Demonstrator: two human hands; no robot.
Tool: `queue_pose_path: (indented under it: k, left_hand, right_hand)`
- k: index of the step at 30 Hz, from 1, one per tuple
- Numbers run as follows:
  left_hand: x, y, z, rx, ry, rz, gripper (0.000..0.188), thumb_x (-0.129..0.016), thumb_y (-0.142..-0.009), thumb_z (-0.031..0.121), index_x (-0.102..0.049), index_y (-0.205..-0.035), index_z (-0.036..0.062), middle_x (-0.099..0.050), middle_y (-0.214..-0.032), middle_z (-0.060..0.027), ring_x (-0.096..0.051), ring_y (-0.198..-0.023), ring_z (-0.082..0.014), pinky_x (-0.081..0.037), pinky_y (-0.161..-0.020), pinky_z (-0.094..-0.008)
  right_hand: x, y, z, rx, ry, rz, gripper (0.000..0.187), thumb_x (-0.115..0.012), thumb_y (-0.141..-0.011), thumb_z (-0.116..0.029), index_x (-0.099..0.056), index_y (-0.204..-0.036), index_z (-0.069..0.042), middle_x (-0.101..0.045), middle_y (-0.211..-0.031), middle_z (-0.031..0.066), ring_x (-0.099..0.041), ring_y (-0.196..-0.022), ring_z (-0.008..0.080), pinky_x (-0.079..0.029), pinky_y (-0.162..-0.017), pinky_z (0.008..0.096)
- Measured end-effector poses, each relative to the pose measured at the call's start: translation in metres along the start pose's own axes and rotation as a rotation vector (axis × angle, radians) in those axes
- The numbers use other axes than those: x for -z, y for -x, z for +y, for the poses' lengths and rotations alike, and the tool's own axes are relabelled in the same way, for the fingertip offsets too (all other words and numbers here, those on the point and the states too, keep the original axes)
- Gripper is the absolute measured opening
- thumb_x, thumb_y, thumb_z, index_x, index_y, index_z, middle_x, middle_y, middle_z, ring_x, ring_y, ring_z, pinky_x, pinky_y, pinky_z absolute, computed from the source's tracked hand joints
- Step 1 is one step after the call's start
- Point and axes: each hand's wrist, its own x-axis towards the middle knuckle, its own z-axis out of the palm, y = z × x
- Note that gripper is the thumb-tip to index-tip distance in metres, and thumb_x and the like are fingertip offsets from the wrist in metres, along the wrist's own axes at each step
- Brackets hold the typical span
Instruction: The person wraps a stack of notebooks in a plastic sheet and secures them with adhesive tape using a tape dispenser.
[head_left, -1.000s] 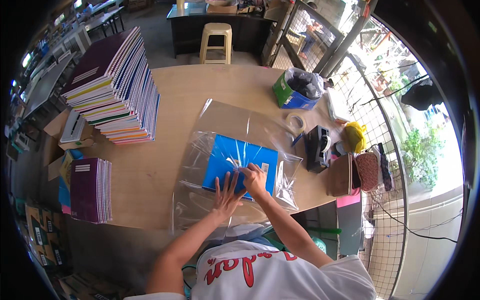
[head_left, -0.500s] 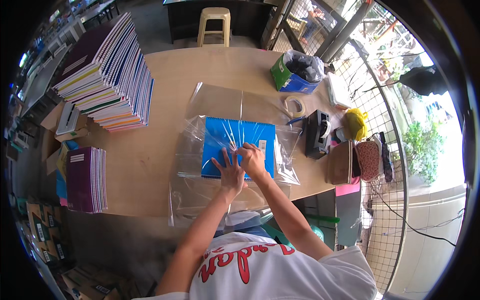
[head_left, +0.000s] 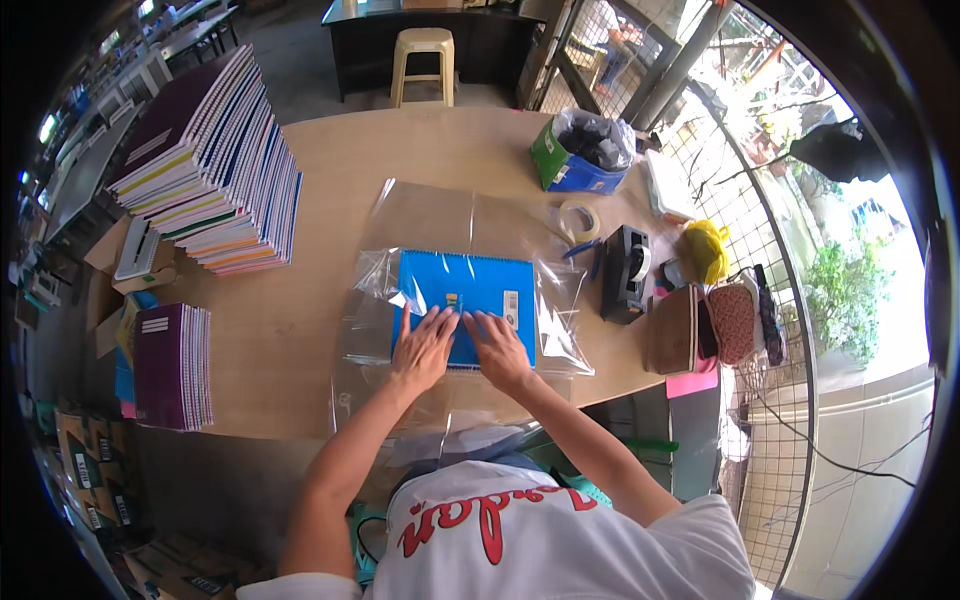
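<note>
Left hand (head_left: 423, 352), right hand (head_left: 500, 352) — both flattened, holding nothing — on clear film (head_left: 562, 325), blue notebook (head_left: 490, 280) beneath

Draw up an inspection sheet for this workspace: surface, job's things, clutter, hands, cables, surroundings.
Surface: light brown table.
Job's things: blue spiral notebook amid clear plastic film.
Clutter: tall notebook stack and shorter purple stack at left; tape roll, black tape dispenser, yellow bag at right.
Hands: left hand and right hand rest open over the notebook's nearer half.
Cables: dark cable at far right, off the table.
Surroundings: beige stool beyond the table; wire-mesh panel at right.
</note>
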Motion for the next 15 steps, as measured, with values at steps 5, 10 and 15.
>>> queue_pose_path:
  k: [5,10,15]
  left_hand:
    - [-0.001,0.006,0.030,-0.015,-0.105,0.014,0.054,-0.053,-0.098,0.034,-0.038,-0.150,0.0315,-0.043,-0.147,-0.0121,-0.039,-0.139,-0.0367,-0.013,-0.111,-0.0724]
    - [0.006,0.007,0.035,0.120,-0.127,-0.122,0.052,-0.054,-0.096,0.044,-0.041,-0.147,0.0424,-0.035,-0.151,-0.0145,-0.031,-0.142,-0.0421,-0.005,-0.104,-0.0821]
    - [0.009,-0.004,0.049,0.107,-0.115,-0.193,0.055,-0.058,-0.095,0.044,-0.040,-0.147,0.0421,-0.030,-0.155,-0.0149,-0.022,-0.146,-0.0430,-0.004,-0.102,-0.0846]
  right_hand:
    - [0.025,0.048,0.044,-0.082,-0.045,0.030,0.061,-0.054,-0.080,-0.001,-0.053,-0.140,-0.012,-0.051,-0.139,0.0131,-0.049,-0.128,0.0332,-0.042,-0.106,0.0409]
    - [0.055,0.059,0.112,-0.265,-0.407,0.383,0.038,-0.066,-0.078,-0.005,-0.068,-0.116,-0.007,-0.066,-0.117,0.0140,-0.056,-0.119,0.0328,-0.047,-0.098,0.0410]
    - [0.078,0.110,0.306,-1.116,-0.143,0.743,0.023,-0.076,-0.079,-0.019,-0.070,-0.086,0.001,-0.069,-0.090,0.0123,-0.063,-0.074,0.0250,-0.050,-0.068,0.0362]
